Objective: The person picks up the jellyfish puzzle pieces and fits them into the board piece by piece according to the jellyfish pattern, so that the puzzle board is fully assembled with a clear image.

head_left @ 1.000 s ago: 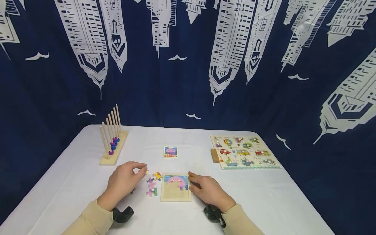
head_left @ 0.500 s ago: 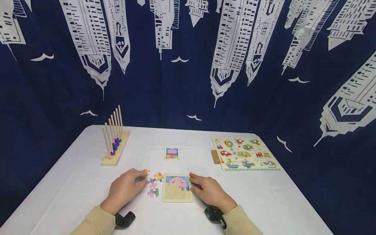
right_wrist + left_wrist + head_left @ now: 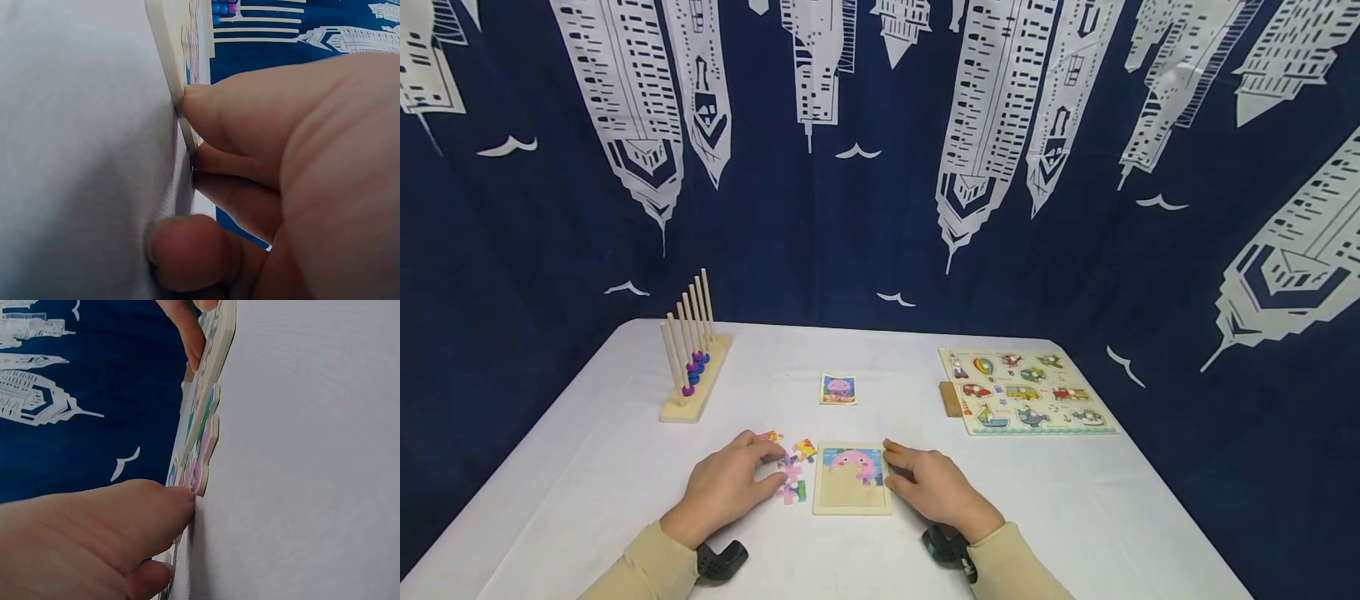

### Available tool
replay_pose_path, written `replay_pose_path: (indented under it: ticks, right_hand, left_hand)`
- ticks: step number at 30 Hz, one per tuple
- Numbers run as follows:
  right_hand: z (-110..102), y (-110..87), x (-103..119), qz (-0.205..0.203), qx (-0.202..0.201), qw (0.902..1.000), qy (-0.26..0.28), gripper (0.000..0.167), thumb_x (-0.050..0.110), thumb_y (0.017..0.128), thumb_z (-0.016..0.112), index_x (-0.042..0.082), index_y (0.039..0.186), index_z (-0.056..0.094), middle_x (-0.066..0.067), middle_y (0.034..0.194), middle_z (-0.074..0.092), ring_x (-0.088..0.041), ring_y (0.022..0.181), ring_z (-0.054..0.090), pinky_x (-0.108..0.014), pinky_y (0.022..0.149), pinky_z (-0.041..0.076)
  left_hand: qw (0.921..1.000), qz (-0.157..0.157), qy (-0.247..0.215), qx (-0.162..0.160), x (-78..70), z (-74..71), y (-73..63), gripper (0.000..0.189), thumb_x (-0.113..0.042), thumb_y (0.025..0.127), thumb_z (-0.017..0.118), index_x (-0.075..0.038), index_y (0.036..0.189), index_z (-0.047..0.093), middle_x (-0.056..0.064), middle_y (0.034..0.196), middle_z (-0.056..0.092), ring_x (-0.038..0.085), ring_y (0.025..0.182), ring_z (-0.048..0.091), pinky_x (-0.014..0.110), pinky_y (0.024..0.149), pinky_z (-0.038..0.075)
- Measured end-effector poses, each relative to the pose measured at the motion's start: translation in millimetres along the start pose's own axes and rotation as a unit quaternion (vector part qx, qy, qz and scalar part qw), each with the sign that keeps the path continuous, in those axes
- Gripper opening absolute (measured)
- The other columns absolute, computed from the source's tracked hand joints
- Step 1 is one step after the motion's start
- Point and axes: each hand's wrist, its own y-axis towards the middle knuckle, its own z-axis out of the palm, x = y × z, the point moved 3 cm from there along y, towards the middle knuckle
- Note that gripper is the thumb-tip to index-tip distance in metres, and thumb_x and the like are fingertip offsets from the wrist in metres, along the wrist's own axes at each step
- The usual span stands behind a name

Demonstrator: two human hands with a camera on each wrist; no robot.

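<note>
My left hand (image 3: 730,483) hovers low over loose jigsaw pieces (image 3: 790,492), thumb and index finger apart. In the left wrist view its thumb (image 3: 156,509) touches or nearly touches a pink piece (image 3: 199,478); its other fingers are mostly hidden. My right hand (image 3: 940,492) rests against the right edge of a wooden puzzle tray (image 3: 852,508). In the right wrist view the thumb (image 3: 219,112) presses the tray's rim, with fingers beside the corner. Joined pieces forming a pink octopus's upper part (image 3: 853,461) fill the tray's far half; bare wood shows nearer me.
Behind the tray lies a small octopus picture card (image 3: 838,390). A peg stand with beads (image 3: 698,400) is at the far left. At the right, a vehicle puzzle board (image 3: 1030,392) overlaps a brown wooden block (image 3: 950,400). A dark blue printed curtain (image 3: 805,250) hangs behind the table.
My left hand has moved right and a little nearer me, from the pieces' left side onto the pink ones. The right hand stays at the tray's edge.
</note>
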Motion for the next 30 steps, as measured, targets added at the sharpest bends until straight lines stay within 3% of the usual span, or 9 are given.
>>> replay_pose_path:
  ticks: [8, 15, 20, 30]
  right_hand:
    - [1.8, 0.6, -1.5, 0.000, 0.000, 1.0000, -0.002, 0.045, 0.026, 0.099, 0.069, 0.005, 0.139, 0.064, -0.004, 0.152, 0.055, -0.028, 0.139, 0.054, -0.051, 0.110, 0.045]
    - [1.5, 0.8, -1.3, -0.002, 0.001, 1.0000, -0.005, 0.045, 0.026, 0.099, 0.069, 0.005, 0.139, 0.064, -0.004, 0.152, 0.055, -0.028, 0.138, 0.054, -0.051, 0.110, 0.045]
    - [0.4, 0.6, -1.8, -0.001, 0.001, 1.0000, -0.004, 0.046, 0.026, 0.099, 0.069, 0.005, 0.139, 0.064, -0.004, 0.152, 0.055, -0.028, 0.139, 0.054, -0.051, 0.110, 0.045]
    - [1.6, 0.4, -0.8, -0.001, 0.002, 1.0000, -0.003, 0.046, 0.026, 0.099, 0.068, 0.004, 0.139, 0.063, -0.004, 0.152, 0.055, -0.028, 0.139, 0.054, -0.051, 0.110, 0.045]
  left_hand:
    - [0.9999, 0.000, 0.001, -0.010, 0.2, 0.4, 0.4, 0.025, -0.036, 0.081, 0.086, -0.028, 0.100, 0.071, -0.011, 0.096, 0.062, 0.006, 0.071, 0.057, 0.031, 0.057, 0.044]
    - [0.9997, 0.015, 0.016, -0.014, -3.1, -0.7, 0.7, 0.037, -0.038, 0.082, 0.084, -0.027, 0.117, 0.076, -0.010, 0.099, 0.063, 0.006, 0.064, 0.049, 0.030, 0.054, 0.040]
    - [0.9997, 0.012, 0.019, 0.002, -5.0, 2.0, 2.5, 0.033, -0.042, 0.084, 0.083, -0.027, 0.112, 0.077, -0.008, 0.101, 0.062, 0.006, 0.065, 0.050, 0.031, 0.054, 0.041]
    - [0.9996, -0.016, -0.003, -0.023, 1.2, 3.4, 3.3, 0.035, -0.043, 0.076, 0.088, -0.029, 0.102, 0.070, -0.014, 0.098, 0.066, 0.009, 0.086, 0.066, 0.032, 0.063, 0.048]
